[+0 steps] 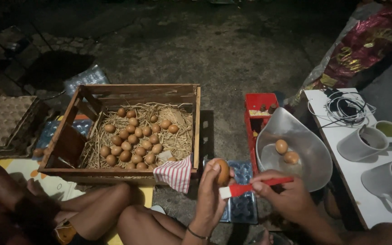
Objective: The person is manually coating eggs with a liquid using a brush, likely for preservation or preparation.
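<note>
1. Left hand [210, 193] curled around a brown egg [223, 171], held upright in the air above a blue plastic tray [242, 206].
2. Right hand [283, 193] pinching a red-handled brush [250, 187], bristle end touching the egg's lower side.
3. Metal scale pan [311, 156] just right of the hands, two eggs in it, rim close to the right knuckles.
4. Wooden crate [197, 122] of eggs on straw to the left; striped cloth [174, 173] hangs over its near corner.
5. Open pavement beyond the crate; white table [355, 172] edge crowds the right.
</note>
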